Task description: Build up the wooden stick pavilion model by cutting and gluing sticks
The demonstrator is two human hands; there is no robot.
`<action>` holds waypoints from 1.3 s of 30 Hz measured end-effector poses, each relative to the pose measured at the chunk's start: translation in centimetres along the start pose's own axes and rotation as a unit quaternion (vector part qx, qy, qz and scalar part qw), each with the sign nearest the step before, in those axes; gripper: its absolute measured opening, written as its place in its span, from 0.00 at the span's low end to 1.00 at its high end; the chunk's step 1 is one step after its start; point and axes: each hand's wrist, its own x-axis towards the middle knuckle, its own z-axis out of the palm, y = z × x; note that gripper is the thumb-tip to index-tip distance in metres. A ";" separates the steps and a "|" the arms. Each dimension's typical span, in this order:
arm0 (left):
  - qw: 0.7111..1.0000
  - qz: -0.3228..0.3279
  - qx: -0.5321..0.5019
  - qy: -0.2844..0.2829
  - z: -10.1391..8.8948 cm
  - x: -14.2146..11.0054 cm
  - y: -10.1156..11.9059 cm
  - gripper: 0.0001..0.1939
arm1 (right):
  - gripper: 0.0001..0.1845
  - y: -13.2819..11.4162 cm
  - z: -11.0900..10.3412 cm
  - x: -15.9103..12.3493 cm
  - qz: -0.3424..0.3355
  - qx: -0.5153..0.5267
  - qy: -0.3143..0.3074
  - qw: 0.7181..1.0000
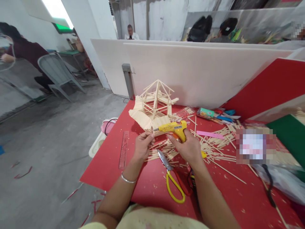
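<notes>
My right hand (pixel 188 147) is closed round the grip of a yellow glue gun (pixel 172 127), whose nozzle points left. My left hand (pixel 143 144) pinches a thin wooden stick (pixel 159 133) just under the nozzle tip. Right behind both hands stands a small house model of wooden sticks (pixel 153 105) with an open roof frame and slatted sides. A loose heap of wooden sticks (pixel 214 146) is spread over the red table (pixel 147 187) beneath and to the right of my hands.
Scissors with yellow and red handles (pixel 172 178) lie just in front of my hands. A clear ruler (pixel 124 149) lies to the left. Pens and a small packet (pixel 215 115) sit at the back by a white partition (pixel 190 70). Other people sit beyond it and at far left.
</notes>
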 end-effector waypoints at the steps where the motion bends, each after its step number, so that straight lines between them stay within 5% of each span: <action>1: 1.000 0.008 0.007 0.001 0.0 0.0 0.0 0.16 | 0.30 0.0 -0.1 0.0 0.002 0.000 0.001 1.000; 11: 0.996 0.056 0.064 0.001 -0.1 0.0 -0.2 0.14 | 0.28 0.1 -0.5 -0.2 0.004 0.008 0.021 1.000; 20: 0.967 0.136 0.210 -0.055 1.1 -1.9 0.2 0.09 | 0.28 -1.4 -2.0 -0.9 0.059 0.249 -0.050 0.966; 27: 0.939 0.176 0.281 -0.092 1.7 -3.6 -0.5 0.02 | 0.22 -1.2 -0.7 -2.7 0.045 0.337 -0.091 0.936; 33: 0.941 0.160 0.273 -0.119 2.0 -5.1 -0.6 0.03 | 0.17 0.1 -0.1 -3.1 0.048 0.322 -0.018 0.945; 39: 0.939 0.172 0.282 -0.099 1.5 -5.4 0.1 0.06 | 0.22 2.2 -2.2 -3.9 0.066 0.266 0.039 0.961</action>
